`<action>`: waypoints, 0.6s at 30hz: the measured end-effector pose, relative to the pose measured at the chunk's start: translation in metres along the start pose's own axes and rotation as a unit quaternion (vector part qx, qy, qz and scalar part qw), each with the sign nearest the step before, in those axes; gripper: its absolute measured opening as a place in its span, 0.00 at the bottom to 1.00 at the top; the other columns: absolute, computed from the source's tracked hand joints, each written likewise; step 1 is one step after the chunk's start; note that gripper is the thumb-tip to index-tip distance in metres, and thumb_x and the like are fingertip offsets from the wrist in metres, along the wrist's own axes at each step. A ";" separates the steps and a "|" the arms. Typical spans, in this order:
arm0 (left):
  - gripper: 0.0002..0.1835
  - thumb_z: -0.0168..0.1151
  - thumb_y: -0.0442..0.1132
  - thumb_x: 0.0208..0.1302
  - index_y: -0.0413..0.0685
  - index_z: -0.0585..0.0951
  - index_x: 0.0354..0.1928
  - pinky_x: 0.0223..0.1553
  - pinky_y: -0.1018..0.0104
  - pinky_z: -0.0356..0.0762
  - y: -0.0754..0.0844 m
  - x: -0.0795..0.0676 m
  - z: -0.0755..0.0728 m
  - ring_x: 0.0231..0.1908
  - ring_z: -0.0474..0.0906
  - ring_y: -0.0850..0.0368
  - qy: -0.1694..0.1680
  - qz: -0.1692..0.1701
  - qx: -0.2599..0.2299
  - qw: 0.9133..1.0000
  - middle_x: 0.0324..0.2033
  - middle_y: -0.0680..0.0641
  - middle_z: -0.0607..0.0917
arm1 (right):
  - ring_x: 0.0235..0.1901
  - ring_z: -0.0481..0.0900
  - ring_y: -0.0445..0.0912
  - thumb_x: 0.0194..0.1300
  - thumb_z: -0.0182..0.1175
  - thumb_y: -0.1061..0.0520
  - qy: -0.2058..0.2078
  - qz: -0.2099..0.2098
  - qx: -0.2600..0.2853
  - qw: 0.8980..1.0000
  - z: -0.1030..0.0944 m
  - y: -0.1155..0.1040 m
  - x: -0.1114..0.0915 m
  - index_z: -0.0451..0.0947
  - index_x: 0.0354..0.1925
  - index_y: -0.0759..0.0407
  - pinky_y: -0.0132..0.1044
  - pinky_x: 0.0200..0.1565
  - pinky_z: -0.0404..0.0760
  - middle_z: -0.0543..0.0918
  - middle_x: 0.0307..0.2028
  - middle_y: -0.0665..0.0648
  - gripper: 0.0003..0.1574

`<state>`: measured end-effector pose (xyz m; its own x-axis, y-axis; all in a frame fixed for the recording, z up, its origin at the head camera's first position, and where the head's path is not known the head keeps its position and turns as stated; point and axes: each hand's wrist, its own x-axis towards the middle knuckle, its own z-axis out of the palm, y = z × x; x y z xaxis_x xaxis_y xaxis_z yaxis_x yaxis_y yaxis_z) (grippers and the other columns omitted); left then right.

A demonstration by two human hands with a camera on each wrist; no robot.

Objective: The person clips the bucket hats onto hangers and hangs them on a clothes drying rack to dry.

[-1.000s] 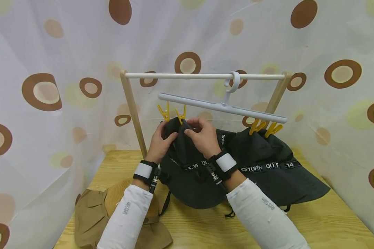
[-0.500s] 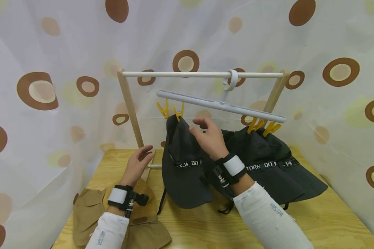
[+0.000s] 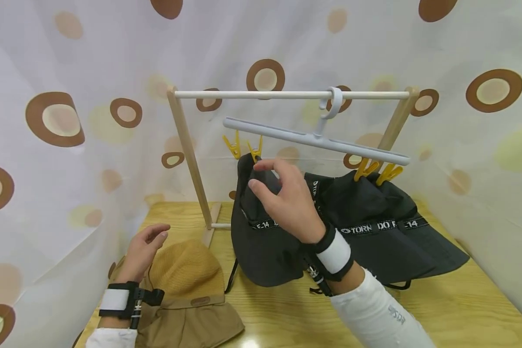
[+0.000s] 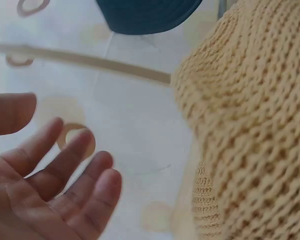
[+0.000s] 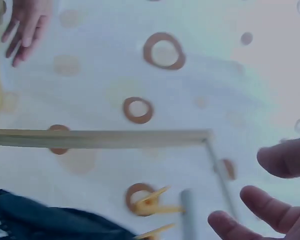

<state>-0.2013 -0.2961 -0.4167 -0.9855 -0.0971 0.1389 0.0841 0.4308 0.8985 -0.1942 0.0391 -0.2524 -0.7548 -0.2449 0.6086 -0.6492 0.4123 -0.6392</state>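
Two black hats with white lettered bands hang from yellow clips below a pale grey hanger (image 3: 287, 135). The left black hat (image 3: 261, 256) has two clips (image 3: 255, 149) at its top; the right black hat (image 3: 374, 203) hangs from two more clips (image 3: 365, 170). My right hand (image 3: 292, 200) is in front of the left hat's upper part, fingers bent loosely with thumb and fingertips apart, holding nothing. At lower left my left hand (image 3: 141, 253), relaxed and holding nothing, hovers beside a hat with a mustard knitted crown (image 3: 186, 268) and a brown cloth brim (image 3: 191, 324) lying on the table.
The hanger hooks over the white rail (image 3: 252, 94) of a wooden rack (image 3: 189, 159) and tilts down to the right. Beneath is a wooden table (image 3: 282, 319). A spotted curtain (image 3: 126, 48) stands behind and at both sides.
My left hand has left the left black hat and moved down and left to the knitted hat. The right hand has let go of the black cloth and stays close in front of it.
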 end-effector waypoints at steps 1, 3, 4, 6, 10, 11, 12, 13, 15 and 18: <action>0.25 0.46 0.47 0.79 0.39 0.69 0.68 0.52 0.80 0.71 -0.002 0.000 -0.001 0.47 0.68 0.85 -0.003 -0.008 -0.003 1.000 0.66 0.36 0.72 | 0.63 0.72 0.53 0.68 0.61 0.57 0.003 -0.015 0.001 1.000 0.000 -0.007 -0.004 0.78 0.55 0.60 0.54 0.61 0.72 0.80 0.58 0.60 0.19; 0.25 0.46 0.47 0.79 0.39 0.69 0.68 0.53 0.76 0.74 -0.004 0.000 -0.003 0.47 0.70 0.83 -0.007 -0.022 -0.008 1.000 0.66 0.35 0.71 | 0.61 0.73 0.52 0.67 0.63 0.58 0.007 -0.047 0.007 0.999 0.001 -0.020 -0.013 0.79 0.54 0.60 0.52 0.60 0.72 0.80 0.57 0.59 0.18; 0.25 0.46 0.47 0.79 0.38 0.70 0.68 0.53 0.74 0.74 -0.005 0.001 -0.002 0.47 0.70 0.82 -0.007 -0.028 -0.011 1.000 0.66 0.35 0.72 | 0.61 0.73 0.51 0.66 0.63 0.59 0.008 -0.063 0.011 0.998 0.002 -0.027 -0.018 0.79 0.53 0.60 0.51 0.61 0.72 0.80 0.58 0.58 0.17; 0.24 0.46 0.47 0.79 0.38 0.70 0.67 0.53 0.71 0.75 -0.006 0.003 0.000 0.46 0.71 0.82 -0.007 -0.035 -0.013 0.999 0.65 0.36 0.72 | 0.62 0.73 0.49 0.65 0.64 0.59 0.001 -0.084 0.020 0.996 0.005 -0.039 -0.029 0.79 0.52 0.58 0.49 0.63 0.71 0.80 0.58 0.56 0.16; 0.23 0.47 0.45 0.79 0.37 0.71 0.67 0.58 0.64 0.75 -0.007 0.004 0.008 0.51 0.74 0.72 -0.012 -0.044 -0.013 0.999 0.65 0.36 0.73 | 0.63 0.72 0.46 0.65 0.65 0.58 -0.037 -0.108 0.024 0.993 0.020 -0.053 -0.050 0.79 0.51 0.56 0.45 0.66 0.69 0.80 0.59 0.52 0.16; 0.23 0.47 0.45 0.79 0.37 0.71 0.67 0.59 0.61 0.75 -0.007 0.005 0.010 0.54 0.75 0.67 -0.015 -0.046 -0.013 0.999 0.66 0.35 0.73 | 0.63 0.72 0.45 0.65 0.65 0.58 -0.053 -0.106 0.025 0.993 0.025 -0.054 -0.054 0.79 0.51 0.55 0.44 0.66 0.70 0.80 0.59 0.52 0.16; 0.23 0.47 0.45 0.79 0.37 0.70 0.67 0.60 0.59 0.74 -0.007 0.006 0.011 0.57 0.75 0.61 -0.017 -0.048 -0.010 0.999 0.66 0.35 0.73 | 0.64 0.72 0.45 0.65 0.65 0.57 -0.070 -0.102 0.027 0.992 0.030 -0.054 -0.058 0.78 0.52 0.54 0.44 0.66 0.70 0.79 0.59 0.51 0.16; 0.24 0.47 0.45 0.78 0.37 0.70 0.67 0.60 0.57 0.74 -0.007 0.007 0.013 0.60 0.74 0.54 -0.019 -0.050 -0.006 0.999 0.66 0.35 0.73 | 0.64 0.72 0.45 0.65 0.65 0.56 -0.088 -0.100 0.027 0.991 0.036 -0.052 -0.061 0.78 0.52 0.54 0.44 0.65 0.71 0.79 0.60 0.51 0.17; 0.24 0.48 0.45 0.78 0.36 0.70 0.67 0.60 0.53 0.73 -0.007 0.010 0.015 0.65 0.69 0.41 -0.024 -0.053 0.000 0.998 0.66 0.34 0.73 | 0.63 0.73 0.44 0.67 0.64 0.56 -0.135 -0.078 0.040 0.987 0.049 -0.047 -0.065 0.77 0.54 0.53 0.42 0.63 0.73 0.79 0.59 0.51 0.18; 0.24 0.47 0.45 0.78 0.37 0.71 0.66 0.58 0.57 0.72 -0.007 0.013 0.016 0.65 0.69 0.42 -0.020 -0.059 0.010 0.998 0.65 0.35 0.74 | 0.60 0.76 0.42 0.69 0.62 0.53 -0.230 -0.003 0.096 0.969 0.074 -0.032 -0.069 0.76 0.55 0.52 0.36 0.57 0.77 0.79 0.59 0.51 0.18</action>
<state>-0.2169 -0.2862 -0.4279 -0.9936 -0.1122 0.0159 -0.0349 0.4362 0.8992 -0.1287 -0.0218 -0.3083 -0.6844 -0.6296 0.3676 -0.6265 0.2500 -0.7383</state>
